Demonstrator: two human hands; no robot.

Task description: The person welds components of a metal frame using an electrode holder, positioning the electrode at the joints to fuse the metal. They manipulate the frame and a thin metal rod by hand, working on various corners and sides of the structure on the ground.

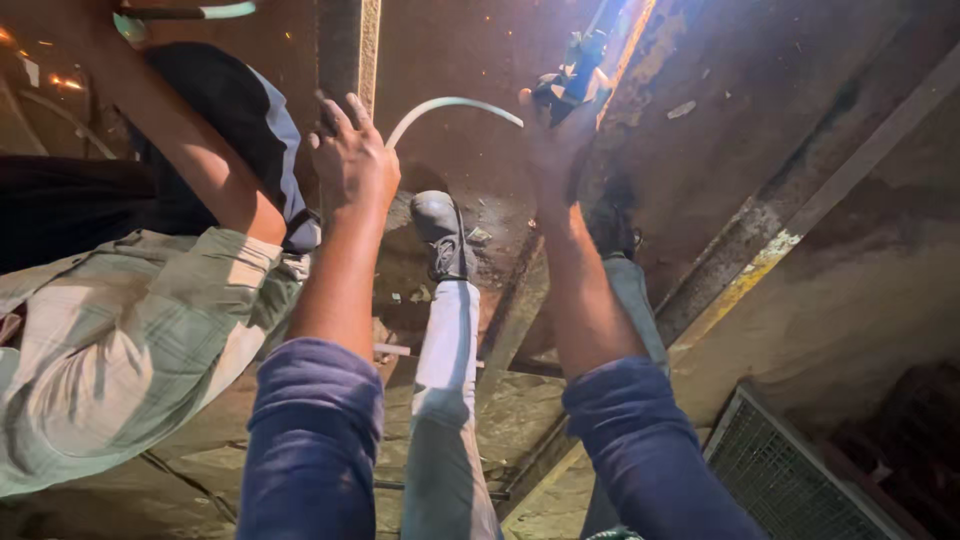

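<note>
My right hand (552, 135) is raised and closed around a dark blue torch-like tool (572, 75), whose tip gives a bright glare against a rusty steel beam (640, 40). A pale hose (450, 102) arcs from that tool over to my left hand (350, 155). My left hand is seen from the back, fingers loosely spread, at the foot of an upright steel bar (350, 45). The hose's end disappears behind that hand. Both my forearms are bare, with blue sleeves pushed up.
A co-worker in a pale checked shirt (120, 340) stands close on the left, one bare arm (170, 140) raised. Two legs in grey trousers (445, 390) with dark shoes (440, 232) stand on rusty plates between my arms. A diagonal beam with yellow paint (765, 255) and a metal grating (800, 475) lie to the right.
</note>
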